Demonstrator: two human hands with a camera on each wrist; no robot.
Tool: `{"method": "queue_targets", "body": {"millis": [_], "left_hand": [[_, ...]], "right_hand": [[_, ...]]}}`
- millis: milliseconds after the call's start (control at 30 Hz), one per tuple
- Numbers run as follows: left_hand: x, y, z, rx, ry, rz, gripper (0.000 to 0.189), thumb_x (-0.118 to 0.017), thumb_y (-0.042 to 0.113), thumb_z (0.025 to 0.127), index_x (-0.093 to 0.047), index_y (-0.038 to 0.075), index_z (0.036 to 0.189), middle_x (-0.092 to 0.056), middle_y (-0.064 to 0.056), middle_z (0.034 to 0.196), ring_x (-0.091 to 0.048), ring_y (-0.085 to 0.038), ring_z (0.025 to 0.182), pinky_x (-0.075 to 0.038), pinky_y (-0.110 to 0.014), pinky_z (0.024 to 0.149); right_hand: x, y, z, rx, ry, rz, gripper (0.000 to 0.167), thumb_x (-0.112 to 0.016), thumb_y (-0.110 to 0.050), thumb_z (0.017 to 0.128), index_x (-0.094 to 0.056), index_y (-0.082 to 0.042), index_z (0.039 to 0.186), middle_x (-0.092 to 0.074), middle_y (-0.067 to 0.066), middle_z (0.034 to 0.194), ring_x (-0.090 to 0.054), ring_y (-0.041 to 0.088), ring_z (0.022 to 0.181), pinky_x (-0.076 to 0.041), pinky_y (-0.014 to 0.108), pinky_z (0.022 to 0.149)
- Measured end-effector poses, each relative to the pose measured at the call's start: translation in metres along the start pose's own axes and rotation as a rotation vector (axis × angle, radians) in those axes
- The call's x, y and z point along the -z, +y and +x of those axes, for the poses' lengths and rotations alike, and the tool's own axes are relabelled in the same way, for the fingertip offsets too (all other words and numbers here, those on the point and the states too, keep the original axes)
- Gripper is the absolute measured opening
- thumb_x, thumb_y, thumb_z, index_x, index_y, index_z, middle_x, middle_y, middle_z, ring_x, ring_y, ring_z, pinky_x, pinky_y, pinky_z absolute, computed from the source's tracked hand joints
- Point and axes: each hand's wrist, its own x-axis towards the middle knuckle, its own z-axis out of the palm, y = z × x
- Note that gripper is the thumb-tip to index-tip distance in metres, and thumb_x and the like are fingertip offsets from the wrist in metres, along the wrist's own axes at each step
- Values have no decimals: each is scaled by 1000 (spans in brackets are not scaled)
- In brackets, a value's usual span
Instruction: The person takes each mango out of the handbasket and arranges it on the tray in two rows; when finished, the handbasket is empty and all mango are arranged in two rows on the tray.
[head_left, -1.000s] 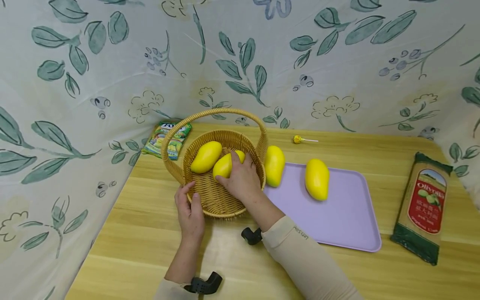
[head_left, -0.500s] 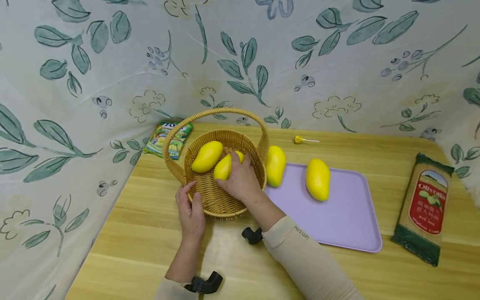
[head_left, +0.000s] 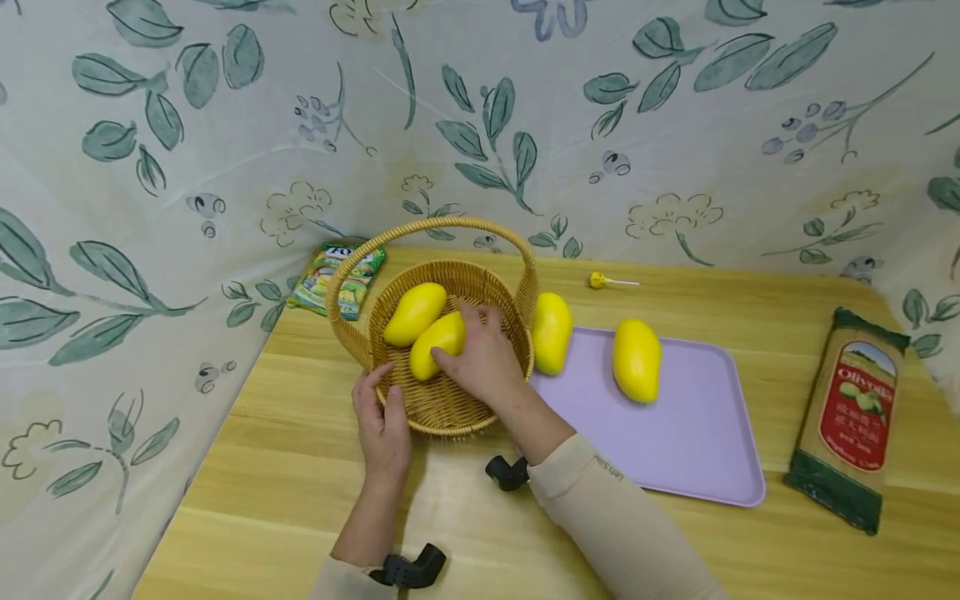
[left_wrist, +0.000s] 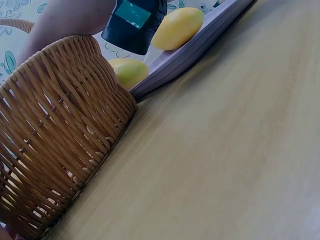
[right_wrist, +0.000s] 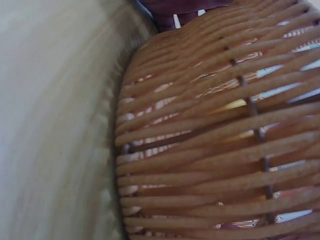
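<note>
A wicker basket with a tall arched handle stands on the table. Inside lie two yellow mangoes side by side, a rear mango and a front mango. My right hand reaches into the basket, its thumb touching the front mango and its fingers beside that mango's right end. At the basket's front left rim, my left hand holds the wicker side. In the left wrist view the woven basket wall hides most of the contents. The right wrist view is mostly basket weave.
Right of the basket lies a lilac tray, with one mango on it and another mango at its left edge. A lollipop, a green snack packet and a pasta packet lie around on the wooden table.
The front mango has shifted left and toward me inside the basket, out from under my right fingers, and now lies against the rear mango. The left hand and basket have stayed put.
</note>
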Motion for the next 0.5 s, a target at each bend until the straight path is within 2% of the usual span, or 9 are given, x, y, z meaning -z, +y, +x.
{"method": "queue_targets", "body": {"millis": [100,200,500], "left_hand": [[0,1,1,6,-6,2,34,-47,8,101,-56,2,133,-36,-15,150,-34,-27,143,-24,-53,118],[0,2,0,4,-4,0,35,-47,8,100,-57,2,133,-36,-16,150,-35,-27,142,-25,-53,118],[0,3,0,5,-8,-7,35,-47,7,100,-56,1,134,-35,-17,150,-32,-28,145,-22,-54,120]], "right_hand": [[-1,0,1,5,-64,-44,99,-78,-54,84,-28,-19,162,-28,26,161,-56,48,127,-49,57,103],[-2,0,1,9,-102,-54,104,-81,-55,81,-27,-18,162,-28,28,162,-52,48,133,-46,57,107],[-5,0,4,29,-121,-35,109,-81,-56,81,-24,-12,163,-35,29,158,-48,43,139,-43,54,112]]}}
